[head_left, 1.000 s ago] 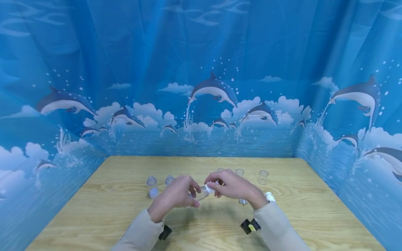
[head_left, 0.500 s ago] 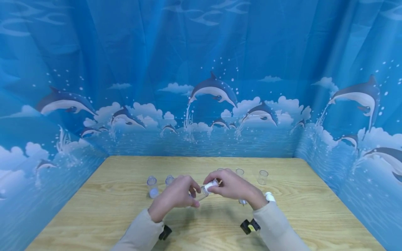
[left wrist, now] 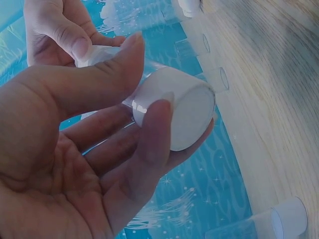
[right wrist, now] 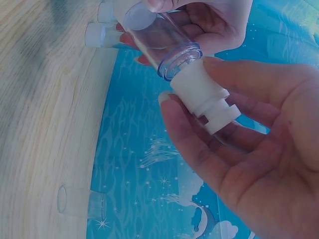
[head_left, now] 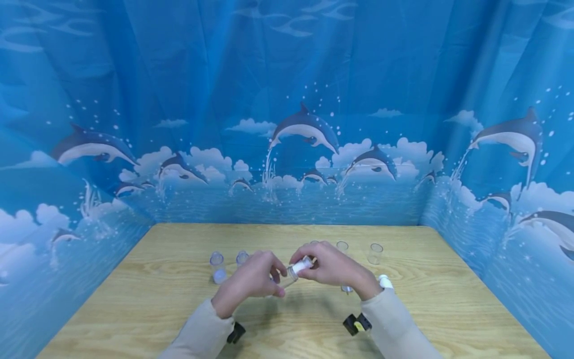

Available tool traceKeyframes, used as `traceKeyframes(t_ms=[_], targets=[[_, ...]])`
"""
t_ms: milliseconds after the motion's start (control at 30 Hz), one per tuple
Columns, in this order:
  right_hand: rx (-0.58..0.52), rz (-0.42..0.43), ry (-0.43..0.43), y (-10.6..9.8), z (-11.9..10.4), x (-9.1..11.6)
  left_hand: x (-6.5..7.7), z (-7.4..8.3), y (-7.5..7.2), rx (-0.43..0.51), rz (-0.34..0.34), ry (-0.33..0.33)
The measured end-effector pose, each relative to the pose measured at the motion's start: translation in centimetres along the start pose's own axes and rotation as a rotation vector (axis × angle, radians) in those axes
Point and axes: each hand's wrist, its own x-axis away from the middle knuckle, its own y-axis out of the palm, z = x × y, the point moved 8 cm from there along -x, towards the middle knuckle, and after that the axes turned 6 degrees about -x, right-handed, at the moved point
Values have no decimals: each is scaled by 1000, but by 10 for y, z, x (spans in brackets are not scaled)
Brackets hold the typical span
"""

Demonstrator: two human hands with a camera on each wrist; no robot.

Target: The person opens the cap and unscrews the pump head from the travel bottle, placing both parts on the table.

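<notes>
My left hand (head_left: 253, 276) holds a clear cylindrical bottle (right wrist: 158, 40) at a tilt over the table. Its white round base (left wrist: 193, 119) rests among the left fingers, facing the left wrist camera. My right hand (head_left: 329, 264) pinches a white pump top (right wrist: 197, 89) between thumb and fingers. The pump's lower end meets the ringed mouth (right wrist: 180, 60) of the bottle, in line with it. A notched white nozzle part (right wrist: 222, 117) points back towards the right palm. In the head view, the left fingers hide much of the bottle.
Two more clear bottles, one with a white base (head_left: 219, 275) and one partly hidden bottle (head_left: 242, 257), stand left. Clear cups stand at the back right, including one cup (head_left: 375, 254) and another cup (head_left: 343, 246). A white piece (head_left: 384, 281) lies beside the right wrist. A dolphin-print curtain (head_left: 287, 199) encloses the table.
My right fingers have shifted slightly up and left on the pump top, and more of its white body shows now. The left hand and bottle have stayed in place.
</notes>
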Motion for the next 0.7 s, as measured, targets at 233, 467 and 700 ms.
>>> traceKeyframes(t_ms=[233,467,700], targets=[[-16,-11,18,1,0,0,0,0,0,0,3,8],[-27,-30,32,1,1,1,0,1,0,-2,2,14],[-47,-43,36,1,3,1,0,1,0,-18,9,20]])
